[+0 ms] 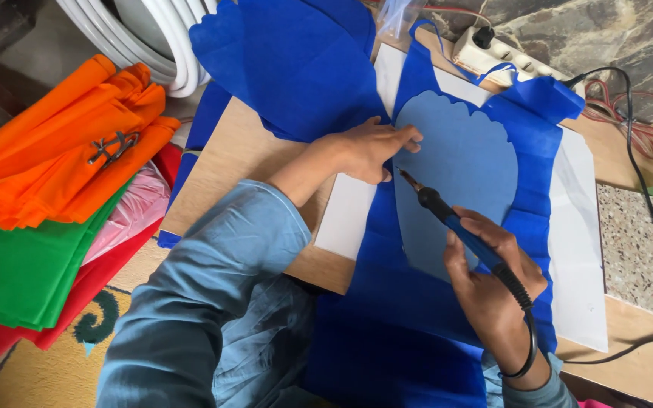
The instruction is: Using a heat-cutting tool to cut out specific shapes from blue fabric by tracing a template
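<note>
Cutting is the step in hand: right hand (493, 279), grip clamped on the hot-tip tool (455, 223), traces the pale template (462, 166) on blue fabric (394, 302) atop the worktop (243, 151), left hand (372, 147) pressing flat, fingers apart; the next move likely needs steady edge-following.

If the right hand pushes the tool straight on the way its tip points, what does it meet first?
The right hand aims the heat tool up-left. Its tip sits at the edge of the light blue template; straight on, it would probably meet the left hand pressing there, though depth is unclear.
</note>
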